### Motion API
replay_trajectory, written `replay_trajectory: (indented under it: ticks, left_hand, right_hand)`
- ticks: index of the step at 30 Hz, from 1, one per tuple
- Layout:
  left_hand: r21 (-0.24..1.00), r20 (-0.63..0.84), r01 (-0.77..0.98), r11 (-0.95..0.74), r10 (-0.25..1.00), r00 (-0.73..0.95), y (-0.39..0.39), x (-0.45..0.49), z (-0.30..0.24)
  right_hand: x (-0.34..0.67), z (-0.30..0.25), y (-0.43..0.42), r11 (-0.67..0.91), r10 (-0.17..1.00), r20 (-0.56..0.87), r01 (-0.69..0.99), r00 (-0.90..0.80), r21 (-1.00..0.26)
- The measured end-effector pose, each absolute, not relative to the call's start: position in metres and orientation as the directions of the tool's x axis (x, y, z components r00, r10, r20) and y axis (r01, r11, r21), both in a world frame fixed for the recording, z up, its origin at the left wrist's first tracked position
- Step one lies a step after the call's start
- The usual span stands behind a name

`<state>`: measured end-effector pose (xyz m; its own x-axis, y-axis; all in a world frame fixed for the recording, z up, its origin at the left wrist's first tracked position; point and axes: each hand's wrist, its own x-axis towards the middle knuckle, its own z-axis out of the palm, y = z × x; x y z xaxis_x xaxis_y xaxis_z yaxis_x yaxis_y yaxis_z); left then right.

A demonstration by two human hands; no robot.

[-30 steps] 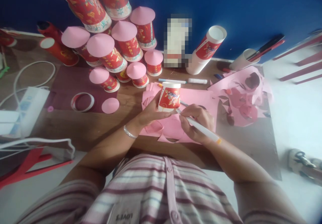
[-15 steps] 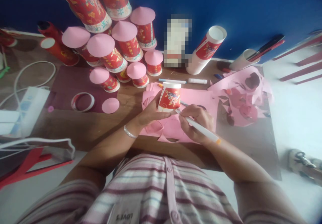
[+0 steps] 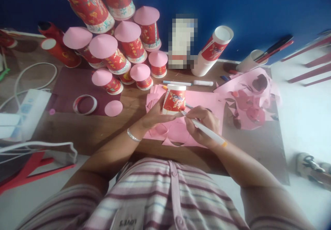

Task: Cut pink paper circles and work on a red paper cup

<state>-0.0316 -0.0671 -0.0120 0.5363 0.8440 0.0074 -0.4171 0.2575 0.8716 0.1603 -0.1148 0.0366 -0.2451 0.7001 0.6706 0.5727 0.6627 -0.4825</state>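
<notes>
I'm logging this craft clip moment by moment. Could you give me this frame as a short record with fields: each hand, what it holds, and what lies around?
Left: left hand grips the red paper cup, which stands on the pink paper sheet.
Right: right hand holds the white pen, tip at the cup's lower edge.
Behind: cone-topped cups clustered by the blue wall.
Right side: pink scrap heap.
Left side: tape ring and pink disc on the wooden table.
</notes>
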Motion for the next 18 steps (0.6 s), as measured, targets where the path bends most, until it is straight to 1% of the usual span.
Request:
replay_trajectory:
  ticks: [12, 18]
  left_hand:
    - [0.849, -0.015, -0.441, 0.29, 0.848, 0.529, -0.0677, -0.0326, -0.0139]
    - [0.861, 0.01, -0.436, 0.262, 0.848, 0.529, -0.0669, -0.0335, -0.0182]
  right_hand:
    - [0.1595, 0.0382, -0.1156, 0.647, 0.711, 0.658, 0.599, -0.249, -0.472]
    - [0.1595, 0.0385, -0.1161, 0.654, 0.708, 0.66, 0.585, -0.25, -0.48]
